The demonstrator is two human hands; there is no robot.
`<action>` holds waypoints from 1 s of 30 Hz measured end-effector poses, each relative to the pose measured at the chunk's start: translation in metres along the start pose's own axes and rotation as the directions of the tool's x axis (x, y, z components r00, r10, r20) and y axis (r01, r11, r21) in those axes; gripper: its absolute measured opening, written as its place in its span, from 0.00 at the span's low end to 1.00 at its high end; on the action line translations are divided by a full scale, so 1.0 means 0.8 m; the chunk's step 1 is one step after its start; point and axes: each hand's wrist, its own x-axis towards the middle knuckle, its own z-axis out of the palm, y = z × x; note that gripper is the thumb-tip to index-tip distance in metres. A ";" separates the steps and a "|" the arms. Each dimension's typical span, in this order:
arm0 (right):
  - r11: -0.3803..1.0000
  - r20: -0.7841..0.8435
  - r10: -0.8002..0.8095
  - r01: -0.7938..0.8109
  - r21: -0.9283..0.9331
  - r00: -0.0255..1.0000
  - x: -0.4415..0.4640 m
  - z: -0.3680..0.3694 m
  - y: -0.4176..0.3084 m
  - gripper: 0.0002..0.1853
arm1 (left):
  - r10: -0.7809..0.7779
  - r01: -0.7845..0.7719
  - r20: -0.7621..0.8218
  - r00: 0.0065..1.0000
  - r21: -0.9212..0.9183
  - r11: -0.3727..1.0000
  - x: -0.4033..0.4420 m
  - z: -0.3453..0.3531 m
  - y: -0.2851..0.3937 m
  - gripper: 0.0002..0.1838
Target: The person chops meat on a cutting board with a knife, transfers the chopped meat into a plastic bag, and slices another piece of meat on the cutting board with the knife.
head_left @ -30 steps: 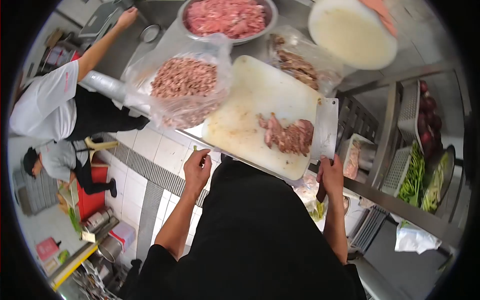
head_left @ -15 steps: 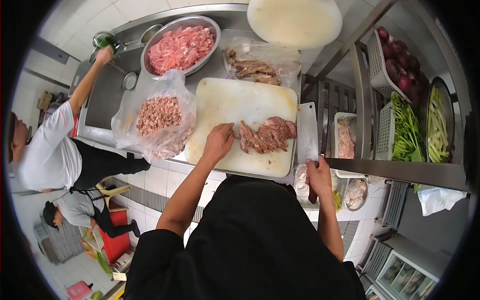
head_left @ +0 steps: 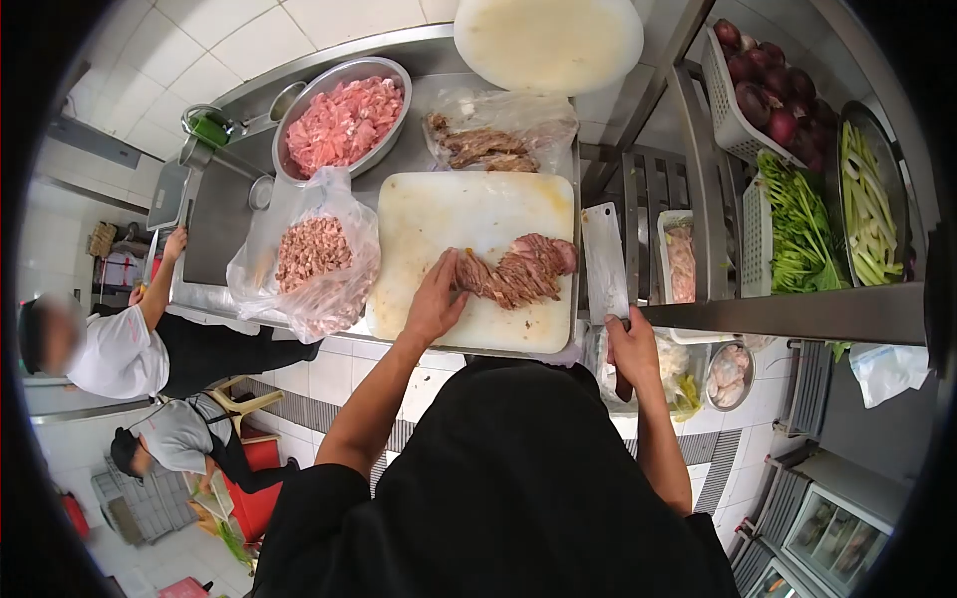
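Observation:
A pile of sliced cooked meat (head_left: 520, 273) lies across the front half of a white cutting board (head_left: 429, 204). Against its left end rests my left hand (head_left: 436, 302), fingers stretched out and touching the slices. My right hand (head_left: 632, 351) is closed around the handle of a cleaver (head_left: 604, 261). The broad blade stands off the board's right edge, apart from the meat. Beyond the board, a clear plastic bag (head_left: 543, 115) holds larger brown pieces of meat (head_left: 483, 145).
Left of the board are a plastic bag of diced meat (head_left: 314, 254), a metal bowl of raw meat (head_left: 344, 120) and a sink (head_left: 224, 214). A metal rack (head_left: 778, 315) with onions (head_left: 773, 90) and greens (head_left: 797, 214) borders the right. Two people (head_left: 125, 344) are at the left.
My left hand presses closer against the meat's left end. The camera view has shifted slightly. The person in white has drawn an arm back from the sink's far end. The cleaver stays right of the board.

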 end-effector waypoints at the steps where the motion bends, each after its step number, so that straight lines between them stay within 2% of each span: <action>1: 1.000 0.007 0.001 -0.001 -0.008 1.000 0.001 -0.001 0.003 0.17 | -0.017 0.017 -0.014 1.000 -0.022 1.000 0.001 -0.002 0.004 0.47; 5: 1.000 0.022 0.013 -0.013 0.009 1.000 0.002 -0.004 0.013 0.17 | 0.081 -0.081 -0.021 0.996 0.014 0.997 0.019 -0.001 0.025 0.46; 7: 1.000 0.026 0.006 -0.006 -0.002 1.000 0.003 -0.005 0.017 0.17 | 0.174 -0.165 -0.036 0.984 0.188 0.968 0.032 0.010 0.032 0.45; 8: 1.000 0.023 0.011 -0.010 -0.004 1.000 0.001 -0.006 0.019 0.17 | 0.174 -0.165 -0.034 0.984 0.183 0.969 0.029 0.021 0.032 0.45; 10: 0.994 0.011 -0.001 0.003 -0.105 1.000 0.006 -0.009 0.015 0.19 | 0.055 -0.048 -0.031 0.998 0.188 0.981 0.022 0.044 0.028 0.47; 13: 0.982 -0.005 -0.015 0.014 -0.186 1.000 0.008 -0.010 0.011 0.21 | 0.033 -0.017 -0.097 0.995 0.170 0.985 0.009 0.051 0.047 0.48; 14: 0.983 -0.011 -0.011 0.009 -0.183 1.000 0.009 -0.010 0.012 0.21 | 0.039 -0.023 -0.091 0.995 0.169 0.985 0.012 0.054 0.055 0.48; 16: 0.980 -0.027 0.008 -0.013 -0.196 1.000 0.010 -0.008 0.013 0.21 | 0.106 -0.068 -0.101 0.989 0.326 0.943 0.029 0.045 0.100 0.47; 17: 0.980 -0.027 0.008 -0.014 -0.198 1.000 0.010 -0.008 0.013 0.21 | 0.106 -0.067 -0.102 0.989 0.324 0.944 0.041 0.047 0.119 0.47; 19: 0.966 -0.023 0.018 -0.023 -0.257 1.000 0.012 -0.008 0.010 0.23 | 0.154 -0.148 0.015 0.988 0.382 0.912 0.074 0.060 0.150 0.46; 20: 0.966 -0.023 0.014 -0.019 -0.258 1.000 0.017 -0.007 0.015 0.23 | 0.154 -0.146 0.010 0.988 0.383 0.912 0.090 0.069 0.157 0.46; 22: 0.941 0.000 -0.001 0.001 -0.337 1.000 0.025 -0.005 0.028 0.24 | 0.288 -0.289 0.077 0.954 0.477 0.830 0.116 0.085 0.165 0.41; 23: 0.942 -0.004 0.002 -0.003 -0.336 1.000 0.026 -0.006 0.033 0.24 | 0.291 -0.293 0.080 0.954 0.474 0.830 0.125 0.089 0.165 0.41; 25: 0.949 -0.003 0.011 -0.011 -0.314 1.000 0.023 -0.006 0.032 0.25 | 0.226 -0.314 0.238 0.945 0.454 0.834 0.134 0.099 0.161 0.30; 26: 0.951 -0.003 0.015 -0.015 -0.309 1.000 0.022 -0.006 0.031 0.25 | 0.227 -0.318 0.244 0.943 0.455 0.832 0.133 0.101 0.158 0.30; 28: 0.962 0.002 0.041 -0.039 -0.271 0.999 0.016 -0.007 0.026 0.25 | 0.269 -0.319 0.172 0.948 0.466 0.825 0.127 0.100 0.151 0.19; 30: 0.965 -0.001 0.033 -0.032 -0.262 0.999 0.015 -0.009 0.032 0.24 | 0.284 -0.324 0.155 0.946 0.447 0.834 0.119 0.095 0.144 0.18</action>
